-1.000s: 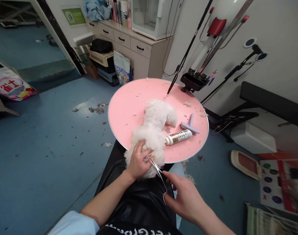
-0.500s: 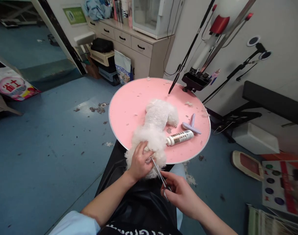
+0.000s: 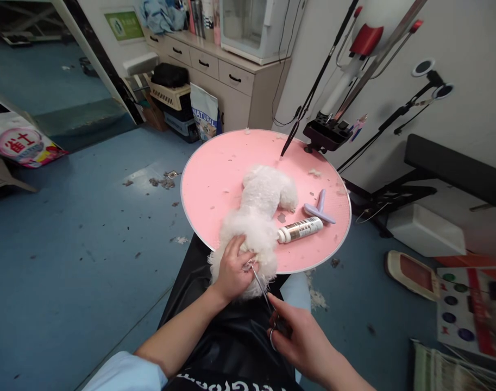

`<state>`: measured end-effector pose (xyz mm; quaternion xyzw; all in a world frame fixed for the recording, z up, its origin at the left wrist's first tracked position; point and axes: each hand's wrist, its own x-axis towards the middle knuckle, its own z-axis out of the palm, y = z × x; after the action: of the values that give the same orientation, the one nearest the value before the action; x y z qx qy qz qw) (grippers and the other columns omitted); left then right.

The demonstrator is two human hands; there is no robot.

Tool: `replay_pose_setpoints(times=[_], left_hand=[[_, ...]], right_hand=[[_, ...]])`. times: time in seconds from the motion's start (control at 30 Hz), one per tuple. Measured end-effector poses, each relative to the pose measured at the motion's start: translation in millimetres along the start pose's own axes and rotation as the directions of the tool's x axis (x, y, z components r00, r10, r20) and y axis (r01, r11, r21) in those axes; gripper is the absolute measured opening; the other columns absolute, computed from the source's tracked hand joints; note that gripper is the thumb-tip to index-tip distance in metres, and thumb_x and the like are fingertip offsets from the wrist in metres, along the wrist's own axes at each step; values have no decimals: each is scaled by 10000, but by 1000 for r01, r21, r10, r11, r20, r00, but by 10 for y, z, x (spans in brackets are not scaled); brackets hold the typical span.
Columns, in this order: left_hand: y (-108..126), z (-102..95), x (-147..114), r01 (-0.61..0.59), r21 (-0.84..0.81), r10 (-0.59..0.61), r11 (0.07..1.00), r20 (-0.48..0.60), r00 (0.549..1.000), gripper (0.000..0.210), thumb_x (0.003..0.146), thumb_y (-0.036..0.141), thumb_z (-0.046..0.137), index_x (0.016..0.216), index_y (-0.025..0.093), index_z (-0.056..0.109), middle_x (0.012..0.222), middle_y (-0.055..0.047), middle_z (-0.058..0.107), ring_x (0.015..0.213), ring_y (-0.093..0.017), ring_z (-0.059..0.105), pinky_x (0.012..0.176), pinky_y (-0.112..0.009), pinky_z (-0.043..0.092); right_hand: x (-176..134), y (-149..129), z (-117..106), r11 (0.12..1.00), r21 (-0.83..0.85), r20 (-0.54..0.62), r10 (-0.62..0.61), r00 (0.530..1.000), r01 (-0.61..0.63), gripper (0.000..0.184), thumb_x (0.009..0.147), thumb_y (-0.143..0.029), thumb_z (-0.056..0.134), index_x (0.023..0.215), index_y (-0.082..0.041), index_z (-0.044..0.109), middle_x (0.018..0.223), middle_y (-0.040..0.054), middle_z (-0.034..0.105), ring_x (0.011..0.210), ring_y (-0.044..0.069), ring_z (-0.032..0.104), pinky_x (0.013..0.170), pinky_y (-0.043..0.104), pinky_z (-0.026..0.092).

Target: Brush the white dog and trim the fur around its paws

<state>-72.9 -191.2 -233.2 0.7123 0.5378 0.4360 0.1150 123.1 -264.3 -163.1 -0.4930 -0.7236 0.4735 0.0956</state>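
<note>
left hand (image 3: 232,271), fingers slightly spread, holds white dog (image 3: 256,228); right hand (image 3: 299,331), fingers bent, grasps metal tool (image 3: 260,283)

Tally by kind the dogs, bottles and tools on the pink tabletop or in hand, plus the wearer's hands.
White dog: 1
Bottle: 1
Lilac tool: 1
Slim metal tool: 1
Hands, left hand and right hand: 2
Total: 6

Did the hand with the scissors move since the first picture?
Yes, a little. The right hand, holding the scissors, has shifted back toward the person's body, slightly farther from the pink table's near edge.
</note>
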Motion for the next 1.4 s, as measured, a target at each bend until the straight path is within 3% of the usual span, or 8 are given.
replay_pose_setpoints(times=[0.17, 0.33, 0.5, 0.67, 0.8, 1.1, 1.23, 1.4], left_hand=[[-1, 2, -9, -14, 10, 14, 1000, 9, 1000, 248, 740, 204, 629, 973, 165, 704, 1321, -149, 425, 1238, -334, 407, 1018, -511, 400], [8, 0, -20, -50, 21, 50, 999, -4, 999, 270, 731, 199, 640, 990, 158, 698, 1321, -155, 416, 1239, -336, 401, 1020, -500, 401], [31, -5, -27, -87, 71, 87, 994, -1, 996, 265, 744, 208, 632, 997, 159, 692, 1314, -158, 424, 1234, -338, 400, 1019, -510, 400], [24, -2, -21, -100, 72, 100, 992, 0, 995, 245, 732, 205, 634, 964, 152, 692, 1306, -153, 440, 1231, -331, 406, 1023, -499, 402], [9, -1, 2, -82, 48, 82, 996, -12, 997, 211, 737, 209, 626, 930, 168, 701, 1303, -137, 451, 1231, -322, 415, 1015, -498, 412], [20, -15, -10, -130, 83, 129, 988, 8, 992, 259, 717, 191, 634, 969, 165, 689, 1315, -148, 434, 1234, -327, 413, 1012, -501, 417], [19, -16, -11, -108, 81, 108, 991, 7, 994, 233, 719, 196, 634, 942, 166, 695, 1309, -141, 445, 1236, -322, 415, 1017, -493, 416], [21, -12, 6, -80, 46, 80, 996, 3, 997, 221, 709, 175, 629, 916, 167, 705, 1309, -134, 453, 1239, -316, 414, 1024, -486, 410]], right_hand=[[40, -109, -90, 996, -51, -70, 67, 995, -70, 576, 718, -173, 570, 1286, -193, 478, 852, 20, 663, 588, 126, 545, 590, 255, 420], [88, -211, -153, 992, -16, -56, 127, 990, -128, 564, 665, -169, 613, 1221, -214, 527, 773, -27, 648, 534, 104, 500, 537, 232, 374], [159, -225, -127, 979, 106, -48, 180, 982, -174, 522, 689, -167, 603, 1207, -195, 546, 718, -33, 641, 522, 96, 469, 502, 212, 337], [156, -240, -106, 955, 278, 28, 102, 994, -106, 489, 755, -157, 549, 1243, -188, 549, 683, -34, 615, 556, 100, 477, 516, 198, 349], [34, -215, -72, 943, 321, 62, 75, 995, -91, 519, 768, -162, 536, 1286, -181, 518, 714, -21, 630, 568, 104, 488, 516, 199, 365], [154, -89, 28, 940, 308, -63, 170, 983, -143, 528, 701, -161, 608, 1225, -180, 549, 713, -26, 617, 544, 91, 470, 511, 203, 370], [136, -98, 36, 919, 386, -3, 85, 996, -77, 537, 755, -178, 570, 1288, -184, 508, 738, -10, 627, 593, 114, 512, 543, 214, 408], [-3, -130, 36, 897, 428, 74, 83, 994, -107, 542, 758, -139, 534, 1297, -186, 505, 729, -20, 620, 583, 110, 499, 540, 213, 403]])
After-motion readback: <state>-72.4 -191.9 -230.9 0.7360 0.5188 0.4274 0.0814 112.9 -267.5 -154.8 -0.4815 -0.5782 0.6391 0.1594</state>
